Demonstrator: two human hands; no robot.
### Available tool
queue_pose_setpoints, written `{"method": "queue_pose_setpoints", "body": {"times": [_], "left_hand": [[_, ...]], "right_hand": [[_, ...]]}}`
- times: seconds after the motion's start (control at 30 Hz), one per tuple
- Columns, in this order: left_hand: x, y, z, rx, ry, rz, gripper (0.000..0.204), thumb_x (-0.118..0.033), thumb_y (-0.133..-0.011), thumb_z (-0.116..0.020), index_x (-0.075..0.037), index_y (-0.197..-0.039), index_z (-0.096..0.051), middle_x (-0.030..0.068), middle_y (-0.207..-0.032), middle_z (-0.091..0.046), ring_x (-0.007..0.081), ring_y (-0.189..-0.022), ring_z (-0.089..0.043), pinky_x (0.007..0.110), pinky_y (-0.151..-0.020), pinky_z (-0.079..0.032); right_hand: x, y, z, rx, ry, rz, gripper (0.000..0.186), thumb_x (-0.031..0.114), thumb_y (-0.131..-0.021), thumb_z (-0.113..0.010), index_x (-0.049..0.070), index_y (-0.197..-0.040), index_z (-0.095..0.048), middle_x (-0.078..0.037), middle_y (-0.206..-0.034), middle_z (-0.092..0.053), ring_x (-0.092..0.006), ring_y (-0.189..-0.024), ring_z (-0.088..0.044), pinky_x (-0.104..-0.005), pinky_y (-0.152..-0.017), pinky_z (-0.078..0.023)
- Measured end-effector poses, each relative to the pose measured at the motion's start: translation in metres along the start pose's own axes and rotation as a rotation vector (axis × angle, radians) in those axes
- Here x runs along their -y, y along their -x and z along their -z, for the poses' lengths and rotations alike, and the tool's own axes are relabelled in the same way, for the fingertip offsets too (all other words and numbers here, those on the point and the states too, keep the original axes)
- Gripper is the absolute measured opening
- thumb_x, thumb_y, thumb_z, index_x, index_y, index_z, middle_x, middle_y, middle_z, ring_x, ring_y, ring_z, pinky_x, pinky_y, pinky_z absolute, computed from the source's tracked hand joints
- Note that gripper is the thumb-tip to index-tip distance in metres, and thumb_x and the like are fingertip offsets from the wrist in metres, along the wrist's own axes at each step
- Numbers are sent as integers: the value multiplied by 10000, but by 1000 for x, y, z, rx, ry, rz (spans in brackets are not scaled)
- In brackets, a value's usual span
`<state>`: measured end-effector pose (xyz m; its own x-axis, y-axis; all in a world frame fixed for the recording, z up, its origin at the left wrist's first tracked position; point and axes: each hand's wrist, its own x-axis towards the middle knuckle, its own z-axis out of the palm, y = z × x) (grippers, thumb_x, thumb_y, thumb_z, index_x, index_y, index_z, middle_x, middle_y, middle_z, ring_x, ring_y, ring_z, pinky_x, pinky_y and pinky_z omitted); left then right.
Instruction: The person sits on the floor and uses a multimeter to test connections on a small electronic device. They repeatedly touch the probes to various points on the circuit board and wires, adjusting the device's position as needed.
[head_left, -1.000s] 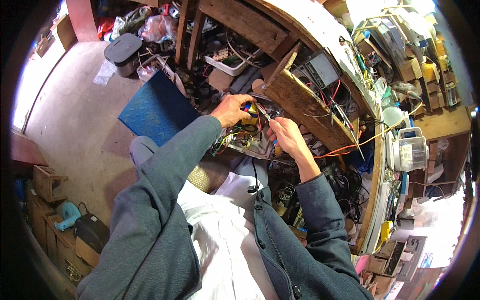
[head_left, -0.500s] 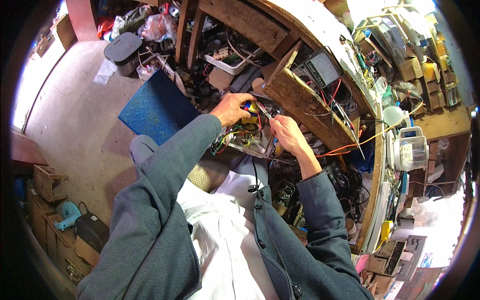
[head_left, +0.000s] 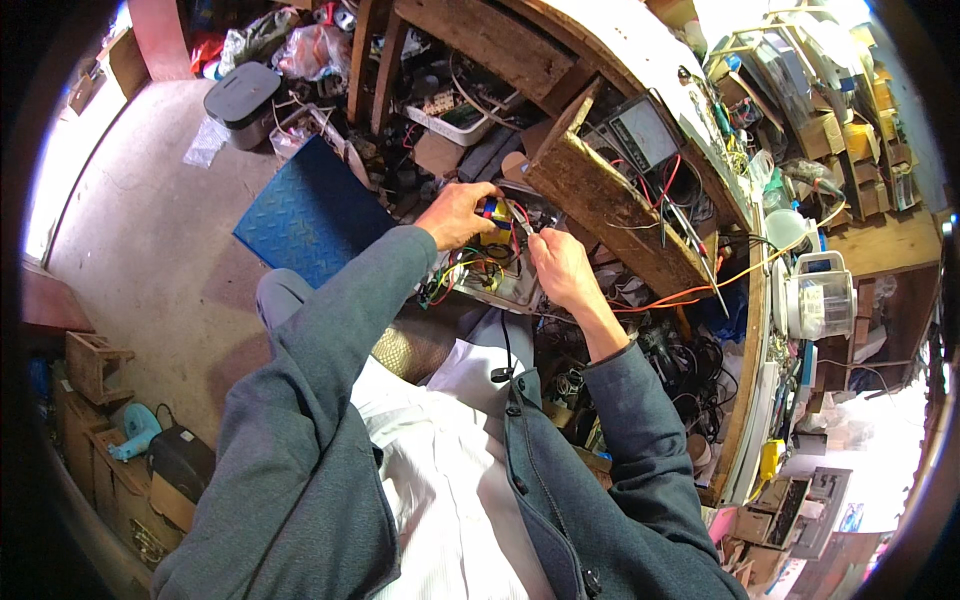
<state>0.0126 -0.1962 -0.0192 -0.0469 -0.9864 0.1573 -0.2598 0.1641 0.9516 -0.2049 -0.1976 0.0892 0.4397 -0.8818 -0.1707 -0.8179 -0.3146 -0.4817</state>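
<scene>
My left hand (head_left: pixel 455 217) is closed, its fingertips at a small yellow and blue part (head_left: pixel 490 211) above an open metal housing (head_left: pixel 518 292). Pinched in my right hand (head_left: pixel 563 266) is a slim silvery tool (head_left: pixel 524 221), its kind too small to tell. The tool's far end reaches toward the yellow and blue part. Red, yellow and green wires (head_left: pixel 462 272) spill out over the housing's near left side. The housing rests by my lap, and my fingers hide some of its inside.
A blue textured panel (head_left: pixel 315 212) lies left of my left forearm. Right of my hands stands a wooden plank box (head_left: pixel 610 200) with an analog meter (head_left: pixel 643 132). Tangled black cables (head_left: pixel 690 375) lie below the bench. A dark grey bin (head_left: pixel 243 95) stands on the floor.
My right hand and the slim tool have shifted slightly left. My left hand has moved a little left, still at the yellow and blue part.
</scene>
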Motion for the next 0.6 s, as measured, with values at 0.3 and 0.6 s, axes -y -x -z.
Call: {"method": "queue_pose_setpoints", "body": {"times": [0.3, 0.6], "left_hand": [[3, 2, 9, 2, -58, 20, 529, -92, -755, -870, 0, -1251, -712, 230, -1119, -766, 368, -1069, -758, 430, -929, -594], [14, -3, -2, 8, -165, -59, 657, -64, -813, -814, -18, -1439, -617, 217, -1346, -691, 346, -1262, -665, 418, -1122, -501]], "right_hand": [[12, -7, 40, 42, 25, 103, 421, 316, -1041, -524, -55, -892, -656, -263, -789, -660, -392, -759, -679, -498, -742, -523], [-13, 15, 29, 142, -552, -192, 358, 303, -1104, -580, 57, -847, -622, 20, -718, -542, -68, -609, -497, -230, -499, -391]]}}
